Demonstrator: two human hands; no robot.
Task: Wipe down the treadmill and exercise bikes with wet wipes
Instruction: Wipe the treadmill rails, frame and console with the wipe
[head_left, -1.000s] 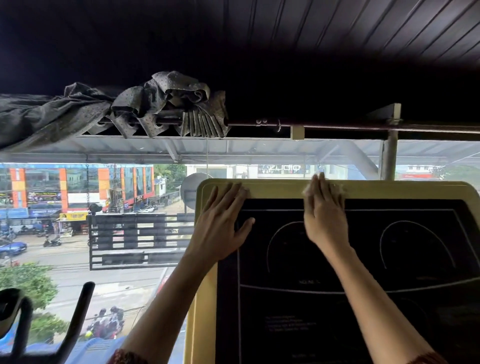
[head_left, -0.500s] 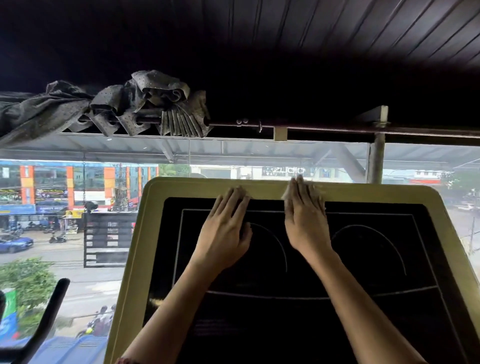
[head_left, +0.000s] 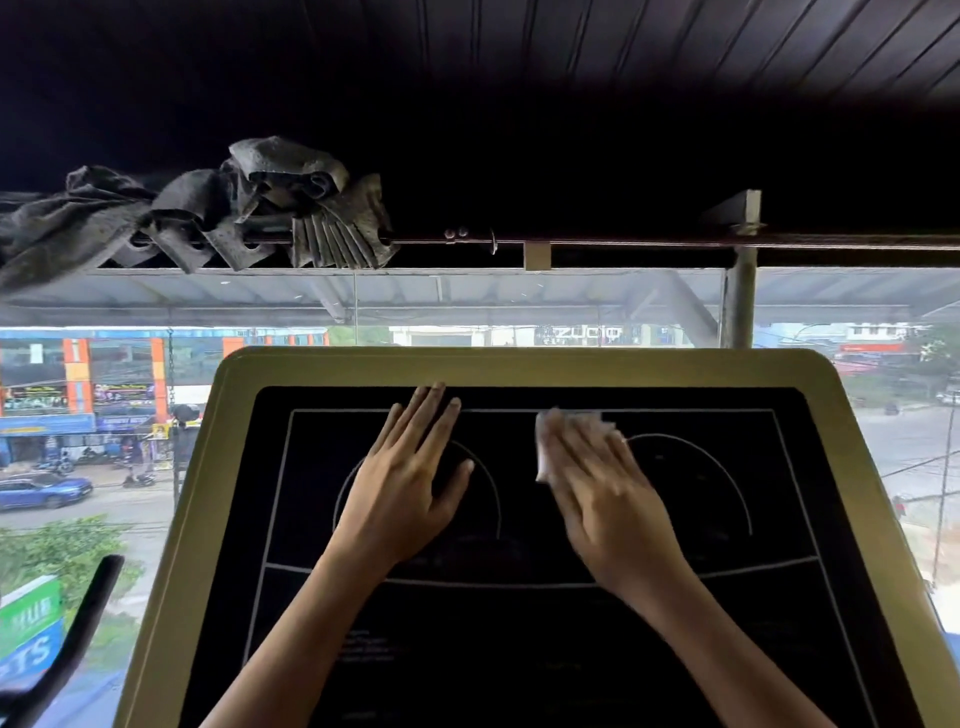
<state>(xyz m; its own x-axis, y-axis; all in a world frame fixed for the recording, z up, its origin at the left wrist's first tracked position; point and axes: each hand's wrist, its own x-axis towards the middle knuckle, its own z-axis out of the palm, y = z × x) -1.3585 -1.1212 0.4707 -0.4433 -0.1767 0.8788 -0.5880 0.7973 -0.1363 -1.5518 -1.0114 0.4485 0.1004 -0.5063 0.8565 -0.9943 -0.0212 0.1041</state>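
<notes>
The right hand (head_left: 602, 499) lies flat on the black treadmill console (head_left: 519, 649), pressing a white wet wipe (head_left: 566, 423) under its fingers near the top edge. The left hand (head_left: 410, 488) rests open and empty just beside it. The unwiped panel probably stretches toward the right edge, nearer the right hand.
</notes>
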